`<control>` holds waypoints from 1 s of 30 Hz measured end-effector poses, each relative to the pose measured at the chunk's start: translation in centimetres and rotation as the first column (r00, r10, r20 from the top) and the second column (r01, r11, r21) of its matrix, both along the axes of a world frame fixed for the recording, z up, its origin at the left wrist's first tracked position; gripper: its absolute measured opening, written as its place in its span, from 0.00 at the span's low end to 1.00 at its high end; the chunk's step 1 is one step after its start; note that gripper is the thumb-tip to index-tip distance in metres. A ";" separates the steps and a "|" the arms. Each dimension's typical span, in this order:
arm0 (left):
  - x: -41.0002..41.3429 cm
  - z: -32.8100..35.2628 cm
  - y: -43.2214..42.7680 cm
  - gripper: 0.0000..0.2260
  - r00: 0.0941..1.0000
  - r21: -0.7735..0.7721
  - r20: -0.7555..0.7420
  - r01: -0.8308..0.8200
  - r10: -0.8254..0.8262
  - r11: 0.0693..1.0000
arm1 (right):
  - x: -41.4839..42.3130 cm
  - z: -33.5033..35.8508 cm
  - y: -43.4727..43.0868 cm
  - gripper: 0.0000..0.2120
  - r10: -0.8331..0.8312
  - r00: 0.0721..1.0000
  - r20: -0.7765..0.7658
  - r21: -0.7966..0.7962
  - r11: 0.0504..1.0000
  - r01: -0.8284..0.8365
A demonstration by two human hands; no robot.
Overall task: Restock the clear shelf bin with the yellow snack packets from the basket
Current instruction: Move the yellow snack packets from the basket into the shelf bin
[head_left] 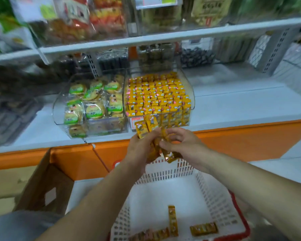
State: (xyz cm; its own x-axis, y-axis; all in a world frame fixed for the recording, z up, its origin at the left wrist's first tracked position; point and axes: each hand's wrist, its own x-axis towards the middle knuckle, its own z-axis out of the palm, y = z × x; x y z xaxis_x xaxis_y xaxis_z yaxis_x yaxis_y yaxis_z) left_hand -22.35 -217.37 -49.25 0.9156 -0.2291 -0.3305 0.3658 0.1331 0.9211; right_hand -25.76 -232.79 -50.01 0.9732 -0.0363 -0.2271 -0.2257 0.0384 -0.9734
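Yellow packets (156, 94) upright, filling clear bin (190, 88)

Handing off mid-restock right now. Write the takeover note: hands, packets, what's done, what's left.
Left hand grips a bunch of yellow packets; right hand pinches more of them, both just in front of the clear bin.
Done: bin already holds packed rows, looks nearly full.
Basket below holds a few loose packets at its near end.
Left: place the held bunch in the bin, then the basket's last ones.

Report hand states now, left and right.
Left hand: closed, grips a bunch of yellow packets.
Right hand: closed, pinches a yellow packet.
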 end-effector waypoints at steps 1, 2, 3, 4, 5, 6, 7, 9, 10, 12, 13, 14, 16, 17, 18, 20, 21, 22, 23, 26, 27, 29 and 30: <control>0.2 1.4 0.2 0.12 0.999 0.008 0.022 0.026 -0.026 1.000 | 0.0 1.4 -0.3 0.24 0.014 1.000 0.021 0.035 0.999 -0.015; 0.5 2.7 0.5 0.16 0.998 0.021 0.047 0.047 -0.048 0.999 | 0.1 2.6 -0.7 0.24 0.034 0.999 0.041 0.053 0.998 -0.036; 0.8 3.8 0.7 0.20 0.995 0.042 0.073 0.062 -0.065 0.997 | 0.2 3.9 -1.1 0.24 0.059 0.997 0.056 0.055 0.997 -0.062; 1.0 5.0 0.9 0.27 0.993 0.073 0.090 0.068 -0.075 0.995 | 0.3 5.1 -1.5 0.24 0.085 0.994 0.064 0.050 0.995 -0.089; 1.3 6.0 1.0 0.36 0.991 0.112 0.102 0.073 -0.085 0.991 | 0.5 6.1 -2.0 0.25 0.108 0.992 0.064 0.045 0.993 -0.111; 1.6 6.8 1.1 0.44 0.989 0.134 0.110 0.084 -0.099 0.987 | 0.7 6.8 -2.5 0.25 0.132 0.989 0.062 0.042 0.990 -0.134; 2.0 7.4 1.3 0.48 0.986 0.138 0.123 0.096 -0.113 0.986 | 0.8 7.4 -2.9 0.26 0.149 0.987 0.062 0.036 0.988 -0.151; 2.8 8.1 1.4 0.51 0.980 0.141 0.143 0.117 -0.137 0.983 | 1.3 7.8 -3.7 0.28 0.149 0.986 0.073 0.008 0.989 -0.150; 3.2 8.1 1.5 0.54 0.978 0.156 0.148 0.125 -0.148 0.980 | 1.5 7.8 -4.2 0.29 0.142 0.986 0.084 0.005 0.990 -0.143; 4.0 7.7 1.6 0.59 0.972 0.185 0.156 0.147 -0.177 0.972 | 2.2 7.0 -5.2 0.28 0.118 0.989 0.088 0.032 0.992 -0.121; 4.4 7.2 1.5 0.60 0.968 0.187 0.159 0.162 -0.193 0.969 | 2.7 6.7 -5.8 0.28 0.106 0.991 0.083 0.051 0.993 -0.110; 4.7 6.9 1.4 0.60 0.966 0.189 0.160 0.173 -0.204 0.967 | 3.2 6.4 -6.2 0.28 0.096 0.992 0.076 0.069 0.992 -0.101; 5.4 6.2 1.1 0.60 0.964 0.211 0.156 0.180 -0.215 0.961 | 4.4 6.1 -6.8 0.28 0.082 0.994 0.072 0.101 0.991 -0.089; 5.8 5.9 0.9 0.60 0.963 0.222 0.158 0.183 -0.220 0.958 | 4.9 6.2 -7.0 0.28 0.070 0.995 0.076 0.100 0.992 -0.078; 6.3 5.7 0.7 0.59 0.962 0.231 0.159 0.182 -0.221 0.956 | 5.4 6.2 -7.2 0.29 0.056 0.995 0.080 0.086 0.994 -0.063; 7.1 5.4 0.3 0.58 0.961 0.247 0.165 0.179 -0.223 0.952 | 6.4 6.3 -7.6 0.32 0.033 0.996 0.085 0.021 0.999 -0.035; 7.4 5.2 0.2 0.59 0.960 0.261 0.169 0.173 -0.221 0.950 | 6.8 6.3 -7.9 0.32 0.020 0.996 0.090 -0.015 1.000 -0.019; 7.7 5.1 0.1 0.59 0.960 0.279 0.174 0.165 -0.219 0.946 | 7.1 6.3 -8.3 0.30 -0.001 0.994 0.106 -0.042 0.999 0.006; 7.8 5.0 0.0 0.60 0.960 0.293 0.178 0.159 -0.218 0.943 | 7.5 6.3 -8.8 0.28 -0.038 0.990 0.136 -0.056 0.997 0.046; 7.9 4.9 0.2 0.63 0.954 0.343 0.183 0.166 -0.240 0.924 | 8.6 6.4 -10.4 0.22 -0.205 0.930 0.304 -0.162 0.951 0.262; 7.9 4.9 0.2 0.63 0.951 0.350 0.182 0.175 -0.249 0.920 | 8.9 6.3 -11.0 0.21 -0.229 0.902 0.366 -0.267 0.902 0.338; 7.7 5.1 0.3 0.62 0.948 0.365 0.189 0.176 -0.258 0.914 | 9.5 6.0 -12.0 0.22 -0.178 0.879 0.443 -0.453 0.801 0.391; 7.5 5.2 0.3 0.59 0.946 0.377 0.190 0.178 -0.264 0.909 | 9.6 5.8 -12.1 0.22 -0.129 0.881 0.456 -0.508 0.775 0.376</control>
State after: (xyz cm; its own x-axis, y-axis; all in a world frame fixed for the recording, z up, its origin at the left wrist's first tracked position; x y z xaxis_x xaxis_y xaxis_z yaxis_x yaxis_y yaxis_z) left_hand -14.88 -217.02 -44.07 0.9151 -0.3430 -0.2119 0.1188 -0.2728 0.9547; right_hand -16.14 -244.94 -44.20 0.9088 -0.2941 0.2959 0.0954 -0.5439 -0.8337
